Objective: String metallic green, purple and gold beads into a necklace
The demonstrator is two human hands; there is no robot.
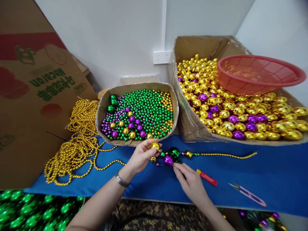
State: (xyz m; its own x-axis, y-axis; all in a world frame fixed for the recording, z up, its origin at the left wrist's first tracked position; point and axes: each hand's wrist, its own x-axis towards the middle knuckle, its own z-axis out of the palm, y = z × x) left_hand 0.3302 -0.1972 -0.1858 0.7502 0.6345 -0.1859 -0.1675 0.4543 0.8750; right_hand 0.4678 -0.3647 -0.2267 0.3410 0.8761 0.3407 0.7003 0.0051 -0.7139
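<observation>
My left hand (pixel 141 155), with a metal bracelet at the wrist, pinches a shiny gold bead (pixel 155 146) just in front of the small bead box. Fingers of my right hand (pixel 189 179) are closed at the lower side of a large purple bead (pixel 168 160); whether they grip it or the string is hard to tell. Between the hands lie a large green bead (pixel 174 152) and several small beads on a string. A smaller gold bead (pixel 188 154) follows to the right, leading to a thin gold bead strand (pixel 228 156) stretched over the blue cloth.
A cut-down cardboard box (pixel 98 123) holds green, purple and gold beads. Gold bead strands (pixel 72 154) pile at left beside a tall carton (pixel 29 128). At right, a large box (pixel 181 125) of gold beads carries a red basket (pixel 255 84). A red-yellow cutter (pixel 207 178) and pink thread snips (pixel 250 194) lie on the cloth.
</observation>
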